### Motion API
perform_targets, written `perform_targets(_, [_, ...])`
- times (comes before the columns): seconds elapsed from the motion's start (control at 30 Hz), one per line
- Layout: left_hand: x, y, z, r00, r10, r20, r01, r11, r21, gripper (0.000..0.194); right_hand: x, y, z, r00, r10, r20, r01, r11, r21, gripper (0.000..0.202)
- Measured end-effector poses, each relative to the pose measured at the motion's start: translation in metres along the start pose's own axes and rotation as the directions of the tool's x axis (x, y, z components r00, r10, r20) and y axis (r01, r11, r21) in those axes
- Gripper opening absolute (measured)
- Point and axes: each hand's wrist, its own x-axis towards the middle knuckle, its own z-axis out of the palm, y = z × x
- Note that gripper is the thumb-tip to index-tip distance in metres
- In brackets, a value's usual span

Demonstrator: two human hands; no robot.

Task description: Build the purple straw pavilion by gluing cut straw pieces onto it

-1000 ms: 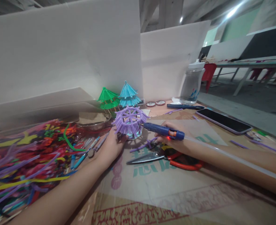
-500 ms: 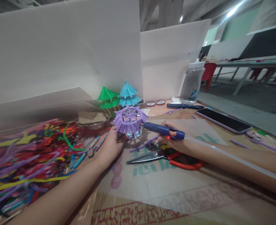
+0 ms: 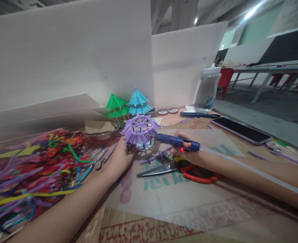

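My left hand (image 3: 119,158) grips the lower left side of a purple pipe-cleaner canopy model (image 3: 140,130) that stands on a pale blue base on the table. My right hand (image 3: 189,153) holds a blue glue gun (image 3: 176,142) like a pen, its tip touching the model's right edge. A clear glue stick (image 3: 252,172) trails from the gun's back along my right forearm. Red-handled scissors (image 3: 179,168) lie just under my right hand.
A heap of coloured pipe cleaners (image 3: 24,168) fills the left. Green (image 3: 116,106) and blue (image 3: 138,101) finished models stand behind, against white foam boards (image 3: 70,57). A plastic jar (image 3: 207,89), a blue pen (image 3: 199,115) and a phone (image 3: 241,130) sit at the right.
The glue gun's tip has dipped slightly lower against the model's right edge. Both hands otherwise stay in place.
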Motion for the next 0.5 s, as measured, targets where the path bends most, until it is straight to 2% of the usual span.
perform_targets(0.1, [0.0008,0.0,0.0005,1.0,0.009,0.005,-0.008,1.0,-0.019,0.038,-0.0002,0.0017,-0.0008,0.999,-0.012,0.035,0.012,1.0,-0.008,0.03])
perform_targets(0.5, [0.001,0.0013,-0.0008,1.0,0.019,0.01,-0.019,1.0,-0.019,0.04,-0.0003,0.0078,0.0026,0.999,0.036,0.007,-0.036,0.999,-0.033,0.03])
